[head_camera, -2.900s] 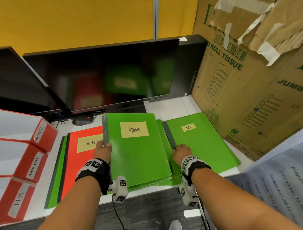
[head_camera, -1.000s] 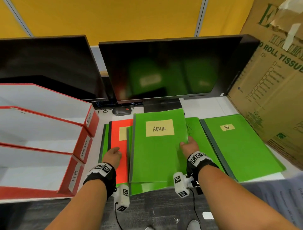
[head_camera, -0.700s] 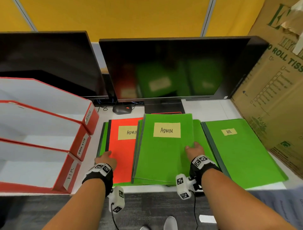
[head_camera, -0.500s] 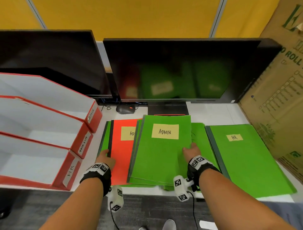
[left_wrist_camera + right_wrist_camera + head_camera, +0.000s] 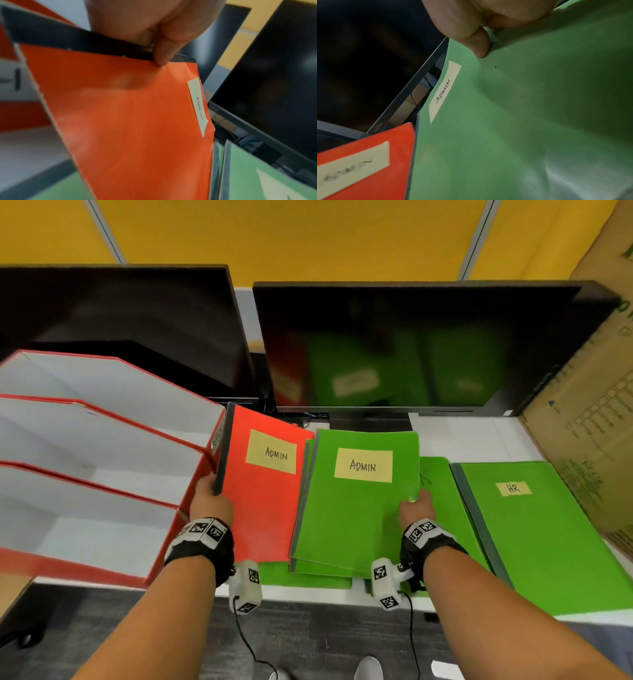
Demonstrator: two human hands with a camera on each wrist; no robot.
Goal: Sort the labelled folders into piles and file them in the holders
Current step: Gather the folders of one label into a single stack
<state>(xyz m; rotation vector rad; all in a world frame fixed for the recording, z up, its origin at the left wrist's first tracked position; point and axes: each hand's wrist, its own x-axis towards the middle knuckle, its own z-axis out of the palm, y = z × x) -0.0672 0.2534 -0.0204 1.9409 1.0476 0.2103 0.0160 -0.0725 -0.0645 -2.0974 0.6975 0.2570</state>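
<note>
My left hand point(image 5: 209, 501) pinches the dark spine of the red ADMIN folder point(image 5: 263, 494), raised off the desk beside the red holders point(image 5: 191, 491); the left wrist view shows the thumb point(image 5: 164, 54) on the red ADMIN folder point(image 5: 128, 121). My right hand point(image 5: 416, 505) pinches the right edge of the green ADMIN folder point(image 5: 352, 501), on top of a small green stack; the right wrist view shows the thumb point(image 5: 479, 46) on this green ADMIN folder point(image 5: 522, 121). A green HR folder point(image 5: 534, 529) lies flat at the right. More green folders point(image 5: 442, 491) lie beneath.
Three red-and-white holders stand in a row at the left. Two dark monitors point(image 5: 411, 344) stand behind the folders. A large cardboard box point(image 5: 596, 405) leans at the right. The desk's front edge point(image 5: 308, 594) runs just behind my wrists.
My left hand has gripped the red ADMIN folder by its spine and lifted it up and left toward the holders. My right hand still holds the green ADMIN folder's edge.
</note>
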